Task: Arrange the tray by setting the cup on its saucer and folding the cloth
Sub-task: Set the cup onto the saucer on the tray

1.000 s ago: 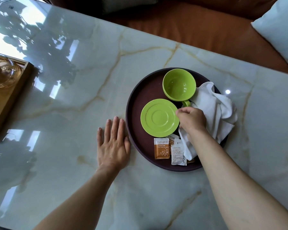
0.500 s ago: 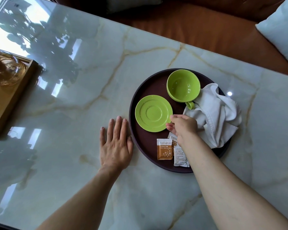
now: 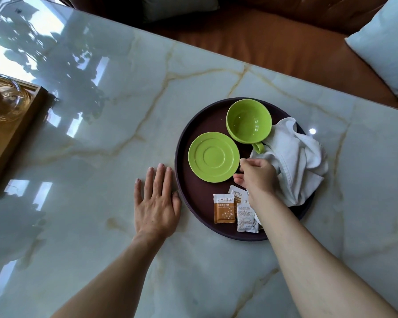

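A dark round tray [image 3: 182,180] lies on the marble table. On it the lime green saucer [image 3: 213,157] lies flat at the left. The matching green cup [image 3: 249,121] stands upright behind it on the tray floor, handle toward me. A crumpled white cloth [image 3: 296,157] fills the tray's right side and hangs over its rim. My right hand [image 3: 259,176] hovers over the tray with fingers loosely curled. Its thumb and fingertips are at the saucer's right rim, without a clear grip. My left hand [image 3: 156,203] rests flat on the table, just left of the tray.
Sugar packets [image 3: 224,208] lie at the tray's near edge, partly under my right wrist. A wooden tray with a glass vessel [image 3: 5,99] sits at the table's left edge. A brown sofa [image 3: 262,37] with a pale cushion [image 3: 384,40] runs behind the table.
The saucer slid to the left on the tray with my right hand at its rim, then stopped. The hand has drawn back slightly. My left hand stayed flat.
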